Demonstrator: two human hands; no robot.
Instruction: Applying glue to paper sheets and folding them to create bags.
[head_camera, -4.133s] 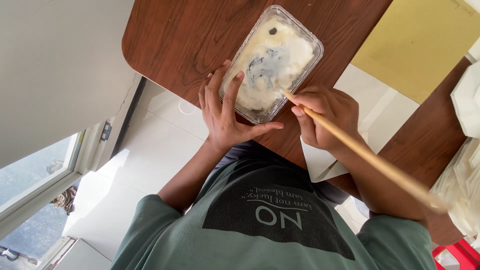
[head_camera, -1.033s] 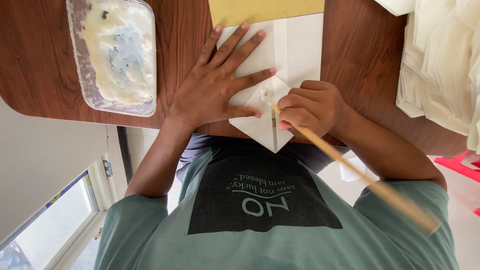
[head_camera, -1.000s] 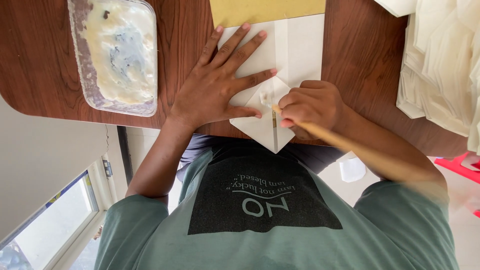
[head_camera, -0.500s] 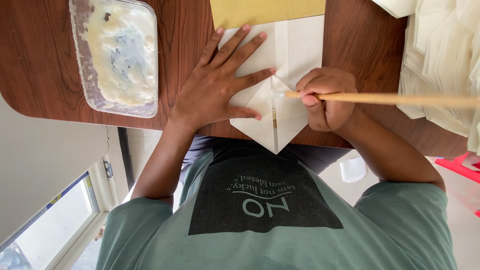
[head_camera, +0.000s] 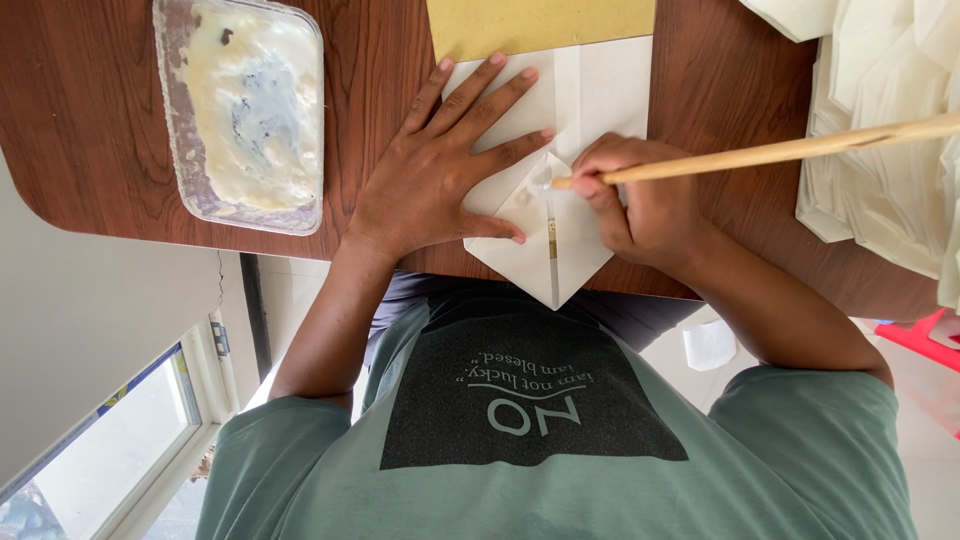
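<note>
My left hand (head_camera: 430, 190) lies flat with fingers spread on a white folded paper (head_camera: 600, 90), pinning it to the brown wooden table (head_camera: 90, 120). My right hand (head_camera: 645, 205) grips a long thin wooden stick (head_camera: 800, 148). Its tip touches the pointed flap of the paper, just right of my left fingertips. A pale smear of paste shows on the flap near the tip. The stick's long end reaches out to the right, over the paper stack.
A clear plastic tray (head_camera: 180, 120) of whitish paste sits at the table's left. A yellow sheet (head_camera: 540, 25) lies under the white paper's far end. A stack of white folded papers (head_camera: 880, 150) fills the right side. The table edge runs just before my torso.
Four seconds ago the stick was in the paste tray and my left hand held the tray. Since then both hands moved to the paper. The stick's free end swung from my body out to the right.
</note>
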